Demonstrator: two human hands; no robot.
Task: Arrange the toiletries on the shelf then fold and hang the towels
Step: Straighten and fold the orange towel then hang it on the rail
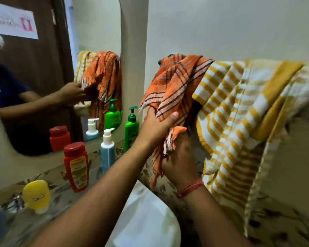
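Observation:
An orange checked towel hangs over the left end of a wall rail. My left hand grips its lower folds from the left. Just below, my right hand holds the towel's fringed end. A yellow-and-white striped towel is draped loosely over the rail to the right, touching the orange one. On the shelf under the mirror stand a green pump bottle, a blue-and-white pump bottle, a red bottle and a yellow tube.
A mirror on the left wall reflects the towels, the bottles and a person's arm. A white basin sits below my forearms. The wall behind the rail is plain, and patterned tiles run under it.

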